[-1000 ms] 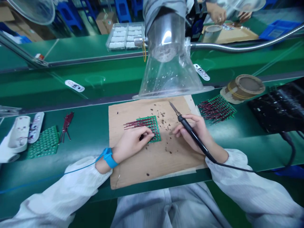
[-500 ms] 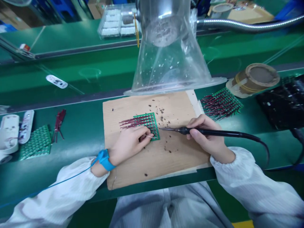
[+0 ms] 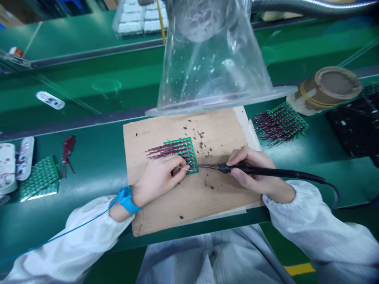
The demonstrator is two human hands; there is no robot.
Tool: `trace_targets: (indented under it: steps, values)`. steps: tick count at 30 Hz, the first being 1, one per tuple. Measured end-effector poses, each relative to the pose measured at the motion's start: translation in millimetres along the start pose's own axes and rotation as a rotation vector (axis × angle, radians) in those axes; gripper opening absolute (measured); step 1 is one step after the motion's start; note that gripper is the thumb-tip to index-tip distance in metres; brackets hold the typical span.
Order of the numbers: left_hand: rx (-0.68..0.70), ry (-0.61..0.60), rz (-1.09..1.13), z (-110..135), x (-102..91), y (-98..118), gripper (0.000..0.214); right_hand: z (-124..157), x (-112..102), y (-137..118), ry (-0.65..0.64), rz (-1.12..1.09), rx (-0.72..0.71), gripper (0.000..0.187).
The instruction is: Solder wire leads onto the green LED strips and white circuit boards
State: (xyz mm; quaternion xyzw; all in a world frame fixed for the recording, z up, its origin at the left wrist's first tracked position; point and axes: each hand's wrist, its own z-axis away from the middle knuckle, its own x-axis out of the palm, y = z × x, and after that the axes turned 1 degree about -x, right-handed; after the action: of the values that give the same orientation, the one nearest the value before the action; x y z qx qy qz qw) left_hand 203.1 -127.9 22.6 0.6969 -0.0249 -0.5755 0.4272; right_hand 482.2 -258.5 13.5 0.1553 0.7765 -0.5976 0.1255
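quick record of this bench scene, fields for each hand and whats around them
left hand: holds thin silver solder wire over a green circuit board with dark red pins
right hand: holds black soldering iron, tip at the circuit board's edge
left wrist: blue strap
under circuit board: tan wooden board, dark flecks
above: clear plastic funnel fume hood

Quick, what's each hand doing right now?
Left hand: closed, pinching a thin wire.
Right hand: closed, holding a soldering iron.

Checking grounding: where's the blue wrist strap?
In the head view, the blue wrist strap circles the wrist of the left hand, beside the near-left edge of the wooden board.
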Motion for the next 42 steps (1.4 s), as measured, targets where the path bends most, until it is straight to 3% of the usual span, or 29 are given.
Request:
trace_targets:
  steps: [10, 17, 32, 42]
  values:
    - [-0.009, 0.010, -0.007, 0.2, 2.5, -0.5, 0.018, -1.0, -0.4, -0.3, -0.014, 0.008, -0.056, 0.017]
    - [0.006, 0.019, -0.027, -0.7, 3.7, -2.4, 0.017, 2.9, -1.7, 6.4, 0.060, -0.044, 0.021, 0.027]
    - [-0.048, 0.026, -0.033, -2.5, 3.0, 2.8, 0.017, 0.0, -0.1, 1.9, -0.007, 0.043, -0.013, 0.022]
    - [-0.075, 0.010, -0.025, -2.7, 3.0, 2.3, 0.017, 1.0, 1.9, 1.1, 0.167, -0.111, 0.068, 0.028]
